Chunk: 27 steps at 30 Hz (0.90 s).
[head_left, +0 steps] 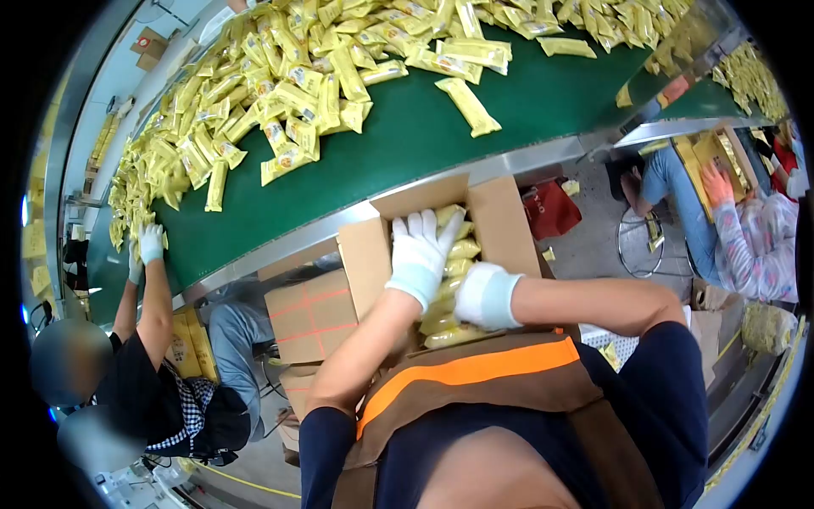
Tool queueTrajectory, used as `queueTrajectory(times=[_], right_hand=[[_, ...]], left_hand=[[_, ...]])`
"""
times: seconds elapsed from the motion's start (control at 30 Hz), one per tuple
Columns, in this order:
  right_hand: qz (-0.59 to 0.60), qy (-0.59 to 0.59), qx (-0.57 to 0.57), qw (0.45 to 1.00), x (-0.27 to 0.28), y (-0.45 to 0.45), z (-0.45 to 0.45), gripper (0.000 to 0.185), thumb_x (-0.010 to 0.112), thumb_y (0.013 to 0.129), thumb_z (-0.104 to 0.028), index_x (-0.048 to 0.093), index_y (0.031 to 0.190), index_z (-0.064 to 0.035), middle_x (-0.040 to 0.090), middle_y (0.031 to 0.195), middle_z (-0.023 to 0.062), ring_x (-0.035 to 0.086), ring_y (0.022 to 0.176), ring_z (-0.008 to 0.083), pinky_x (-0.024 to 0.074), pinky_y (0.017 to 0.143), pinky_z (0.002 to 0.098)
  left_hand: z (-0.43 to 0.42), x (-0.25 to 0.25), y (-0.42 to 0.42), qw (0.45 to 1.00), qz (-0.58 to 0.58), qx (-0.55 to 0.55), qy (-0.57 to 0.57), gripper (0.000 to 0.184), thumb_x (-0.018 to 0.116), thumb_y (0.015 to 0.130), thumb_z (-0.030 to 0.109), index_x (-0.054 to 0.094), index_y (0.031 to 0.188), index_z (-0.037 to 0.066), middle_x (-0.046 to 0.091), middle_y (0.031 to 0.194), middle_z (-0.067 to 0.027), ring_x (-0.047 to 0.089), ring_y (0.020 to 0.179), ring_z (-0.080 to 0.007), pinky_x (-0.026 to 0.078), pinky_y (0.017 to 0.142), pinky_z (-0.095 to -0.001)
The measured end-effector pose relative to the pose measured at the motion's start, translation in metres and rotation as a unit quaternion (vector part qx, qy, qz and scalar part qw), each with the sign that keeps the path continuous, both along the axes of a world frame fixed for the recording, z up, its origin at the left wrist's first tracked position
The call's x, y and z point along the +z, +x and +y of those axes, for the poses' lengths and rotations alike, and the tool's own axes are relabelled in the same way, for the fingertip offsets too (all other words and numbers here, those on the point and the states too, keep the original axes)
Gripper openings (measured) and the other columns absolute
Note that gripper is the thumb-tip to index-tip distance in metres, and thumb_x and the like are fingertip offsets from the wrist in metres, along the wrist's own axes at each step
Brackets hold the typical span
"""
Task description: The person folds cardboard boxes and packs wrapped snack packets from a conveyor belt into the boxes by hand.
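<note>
A cardboard box [502, 222] stands in front of me with its flaps raised, holding yellow packets [454, 318] in a stacked row. My left hand [417, 259], in a white glove, lies flat over the packets at the box's left side, fingers stretched and spread. Lower and to the right, my right hand [485, 297], also gloved, is curled against the packets. Its fingertips are turned down out of sight, so anything in its grip is hidden.
Beyond the box runs a green conveyor belt [398, 157] with a metal edge, heaped with yellow packets [297, 93]. A co-worker's gloved hand [151, 243] reaches onto it at the left. Another person [755, 237] sits at the right with a box. Closed cartons [312, 314] stand left of me.
</note>
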State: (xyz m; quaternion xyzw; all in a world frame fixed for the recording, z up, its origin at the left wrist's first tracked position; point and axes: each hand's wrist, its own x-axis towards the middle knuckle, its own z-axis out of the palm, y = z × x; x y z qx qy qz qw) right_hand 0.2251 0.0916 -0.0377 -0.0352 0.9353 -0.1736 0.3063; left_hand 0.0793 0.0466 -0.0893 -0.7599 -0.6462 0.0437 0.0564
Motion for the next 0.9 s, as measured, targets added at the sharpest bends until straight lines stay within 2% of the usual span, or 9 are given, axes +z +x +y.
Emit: queueTrajectory(times=[0.17, 0.23, 0.27, 0.3, 0.4, 0.47, 0.57, 0.73, 0.9], right_hand=[[0.112, -0.416, -0.110, 0.896, 0.038, -0.009, 0.069, 0.023, 0.067, 0.084, -0.023, 0.068, 0.101, -0.0075, 0.069, 0.091, 0.0124, 0.067, 0.087, 0.0256, 0.0520, 0.080, 0.0376], [0.315, -0.344, -0.235, 0.853, 0.054, -0.019, 0.120, 0.024, 0.068, 0.085, -0.021, 0.067, 0.103, -0.0051, 0.068, 0.095, 0.0102, 0.065, 0.088, 0.0212, 0.0516, 0.082, 0.0342], [0.336, -0.285, -0.348, 0.828, 0.056, -0.025, 0.148, 0.023, 0.066, 0.087, -0.019, 0.066, 0.103, -0.0027, 0.068, 0.101, 0.0098, 0.064, 0.090, 0.0194, 0.0511, 0.083, 0.0329], [0.383, -0.247, -0.404, 0.793, 0.041, -0.031, 0.189, 0.031, 0.065, 0.087, -0.030, 0.067, 0.107, -0.0062, 0.066, 0.109, 0.0123, 0.064, 0.099, 0.0244, 0.0486, 0.092, 0.0340], [0.434, 0.042, -0.536, 0.723, -0.007, -0.052, 0.299, 0.068, 0.063, 0.082, -0.055, 0.055, 0.135, -0.0134, 0.054, 0.136, 0.0175, 0.052, 0.125, 0.0360, 0.0421, 0.105, 0.0390], [0.336, 0.117, -0.543, 0.761, -0.035, -0.077, 0.336, 0.080, 0.062, 0.076, -0.066, 0.050, 0.141, -0.0210, 0.048, 0.144, 0.0140, 0.047, 0.131, 0.0328, 0.0377, 0.107, 0.0470], [0.249, 0.272, -0.373, 0.851, -0.046, -0.118, 0.294, 0.075, 0.061, 0.075, -0.068, 0.053, 0.138, -0.0269, 0.046, 0.144, 0.0097, 0.040, 0.136, 0.0313, 0.0296, 0.104, 0.0661], [0.290, 0.198, -0.202, 0.914, -0.040, -0.099, 0.261, 0.060, 0.069, 0.078, -0.051, 0.056, 0.133, -0.0292, 0.039, 0.147, 0.0110, 0.029, 0.141, 0.0373, 0.0233, 0.107, 0.0708], [0.379, 0.158, -0.433, 0.802, -0.031, -0.020, 0.237, 0.071, 0.069, 0.078, -0.050, 0.052, 0.135, -0.0133, 0.044, 0.146, 0.0149, 0.037, 0.137, 0.0318, 0.0346, 0.108, 0.0487]], left_hand=[[-0.001, 0.062, -0.032, 0.979, -0.146, -0.139, 0.026, 0.054, 0.061, 0.080, 0.015, 0.055, 0.133, 0.015, 0.049, 0.137, -0.0177, 0.050, 0.119, -0.0364, 0.043, 0.099, -0.0509], [0.010, 0.106, -0.074, 0.987, -0.152, -0.037, -0.025, 0.051, 0.061, 0.080, 0.014, 0.056, 0.132, 0.012, 0.049, 0.139, -0.0159, 0.050, 0.121, -0.0366, 0.044, 0.099, -0.0452], [0.015, 0.101, -0.107, 0.981, -0.152, 0.016, 0.119, 0.051, 0.065, 0.079, 0.016, 0.057, 0.130, 0.012, 0.051, 0.135, -0.0170, 0.050, 0.121, -0.0380, 0.044, 0.099, -0.0454], [0.020, 0.090, -0.143, 0.951, -0.148, 0.063, 0.263, 0.051, 0.068, 0.078, 0.018, 0.058, 0.128, 0.012, 0.053, 0.132, -0.0182, 0.049, 0.120, -0.0395, 0.044, 0.099, -0.0456], [0.048, 0.043, -0.230, 0.951, -0.146, 0.183, 0.203, 0.069, 0.070, 0.083, 0.036, 0.047, 0.143, 0.011, 0.046, 0.141, -0.0223, 0.043, 0.129, -0.0403, 0.036, 0.107, -0.0459], [0.068, -0.026, -0.292, 0.894, -0.370, 0.223, 0.121, 0.080, 0.069, 0.084, 0.049, 0.037, 0.151, 0.020, 0.039, 0.149, -0.0228, 0.034, 0.139, -0.0389, 0.030, 0.112, -0.0467], [0.093, -0.001, -0.241, 0.896, -0.231, 0.373, 0.074, 0.087, 0.071, 0.077, 0.058, 0.038, 0.150, 0.024, 0.041, 0.149, -0.0161, 0.034, 0.140, -0.0328, 0.018, 0.113, -0.0583], [0.072, 0.005, -0.181, 0.918, -0.298, 0.257, 0.039, 0.086, 0.073, 0.073, 0.047, 0.042, 0.147, 0.017, 0.054, 0.134, -0.0164, 0.042, 0.132, -0.0330, 0.020, 0.112, -0.0555], [0.036, 0.021, -0.165, 0.866, -0.454, 0.182, 0.101, 0.073, 0.066, 0.085, 0.018, 0.034, 0.148, -0.002, 0.041, 0.149, -0.0226, 0.039, 0.139, -0.0320, 0.032, 0.114, -0.0353]])
